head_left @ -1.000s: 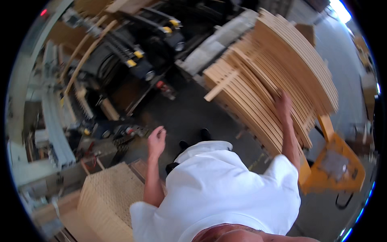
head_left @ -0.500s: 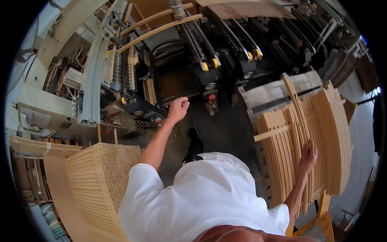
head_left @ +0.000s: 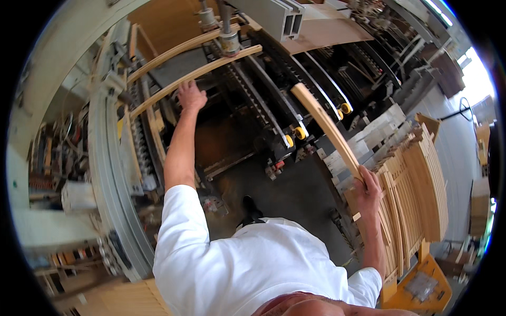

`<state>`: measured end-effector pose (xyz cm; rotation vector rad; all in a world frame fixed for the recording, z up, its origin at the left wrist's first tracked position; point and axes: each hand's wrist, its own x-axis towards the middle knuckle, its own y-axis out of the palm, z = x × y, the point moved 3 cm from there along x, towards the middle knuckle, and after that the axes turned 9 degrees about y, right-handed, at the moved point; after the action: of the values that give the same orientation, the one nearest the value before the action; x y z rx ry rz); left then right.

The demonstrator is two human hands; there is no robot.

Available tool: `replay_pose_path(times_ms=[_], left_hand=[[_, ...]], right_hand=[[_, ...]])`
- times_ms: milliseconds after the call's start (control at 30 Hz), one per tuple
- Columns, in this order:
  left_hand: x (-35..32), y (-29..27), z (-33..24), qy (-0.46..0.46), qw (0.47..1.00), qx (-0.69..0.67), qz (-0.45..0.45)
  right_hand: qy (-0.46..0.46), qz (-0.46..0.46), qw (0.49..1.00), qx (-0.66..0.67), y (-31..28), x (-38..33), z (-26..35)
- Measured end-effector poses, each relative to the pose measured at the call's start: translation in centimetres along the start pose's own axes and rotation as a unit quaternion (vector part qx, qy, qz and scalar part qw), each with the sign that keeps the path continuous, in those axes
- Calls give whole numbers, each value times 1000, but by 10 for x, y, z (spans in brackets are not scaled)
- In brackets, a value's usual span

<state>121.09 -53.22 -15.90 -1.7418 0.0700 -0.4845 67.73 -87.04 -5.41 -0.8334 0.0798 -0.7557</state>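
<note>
My right hand (head_left: 369,190) is closed round the near end of a curved wooden slat (head_left: 328,126), which is lifted and points forward and left. Ahead on the left, my left hand (head_left: 191,97) reaches to the near edge of another curved slat (head_left: 197,78) lying across the machine. Its fingers are apart at that edge; whether they touch it is hard to tell. A round metal clamp head (head_left: 230,45) stands over this slat's right part. Behind it lies a second curved slat (head_left: 176,54). To my right is a stack of similar slats (head_left: 408,192).
Machine rails with yellow rollers (head_left: 300,132) stretch away in front. A thick grey metal beam (head_left: 110,174) runs along the left. The slat stack rests by a yellow wheeled frame (head_left: 421,284). Another wood stack (head_left: 121,297) stands at the lower left.
My right hand has picked a slat off the stack and swung it forward and left. My left hand has moved forward and left to the slat on the machine. My view has shifted.
</note>
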Motion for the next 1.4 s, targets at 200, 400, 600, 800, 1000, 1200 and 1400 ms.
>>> replay_pose_path(times_ms=[200, 400, 600, 800, 1000, 1200, 1400], left_hand=[[56, 9, 12, -1, 997, 15, 81], [-2, 2, 4, 119, 991, -35, 51], [-162, -37, -79, 132, 960, -198, 149], [-261, -55, -123, 78, 924, -269, 260], [-301, -69, -113, -44, 910, -312, 268], [-356, -77, -98, -174, 908, -300, 237], [-402, -102, -91, -294, 898, -291, 151]], right_hand=[[-40, 51, 997, -33, 55, 31, 65], [-165, 106, 980, -46, 120, 91, 109], [-305, 195, 932, -2, 237, 163, 165], [-453, 233, 859, 53, 392, 211, 248], [-536, 149, 827, -81, 525, 246, 285], [-537, 91, 825, -151, 553, 285, 308], [-531, 116, 821, -175, 554, 285, 314]])
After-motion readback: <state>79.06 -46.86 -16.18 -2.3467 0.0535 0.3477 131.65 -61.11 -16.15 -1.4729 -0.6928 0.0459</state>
